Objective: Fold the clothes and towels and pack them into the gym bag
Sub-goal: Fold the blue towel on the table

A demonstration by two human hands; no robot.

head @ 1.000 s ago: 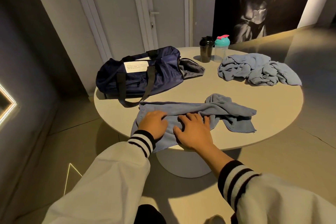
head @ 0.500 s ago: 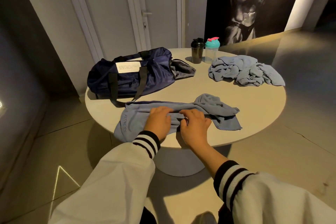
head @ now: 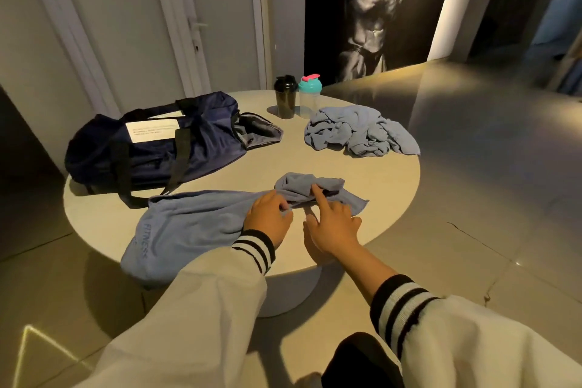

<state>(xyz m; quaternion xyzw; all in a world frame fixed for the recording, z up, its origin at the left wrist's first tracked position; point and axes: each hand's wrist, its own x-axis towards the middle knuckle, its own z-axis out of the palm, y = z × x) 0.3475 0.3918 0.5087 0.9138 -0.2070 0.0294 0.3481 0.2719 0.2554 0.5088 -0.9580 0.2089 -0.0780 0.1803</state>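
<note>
My left grip [head: 267, 217] sits nearest me. Its striped cuff [head: 255, 247] lies over the near rim of the worktop [head: 362, 173], the knuckles are up, and the fingertips are curled in, pinching a fold at the middle of the blue towel [head: 195, 227]. The right grip [head: 333, 224] is just beside it, palm down and released. Its forefinger is stretched forward onto the bunched right end of the towel and its thumb is splayed toward the left grip; it clasps nothing.

The towel lies across the near part of the worktop. Its left end droops over the rim and shows the lettering FITNESS; its right end is rumpled into a lump under my forefinger.

A second ago both palms lay flat, side by side, on the towel's middle. Half a second ago the fingertips had drawn together. Since then the right end, which had trailed out loosely to the right, has gathered in close to my fingers, and more of the left end hangs off the edge.

Farther back on the left lies the navy gym bag [head: 151, 151], on its side with its mouth open toward the centre. On the right is a crumpled blue heap of cloth [head: 359, 132], well apart from the towel. Behind these, at the far rim, a black shaker [head: 285, 98] and a teal-lidded bottle [head: 310, 94] stand upright side by side.
</note>
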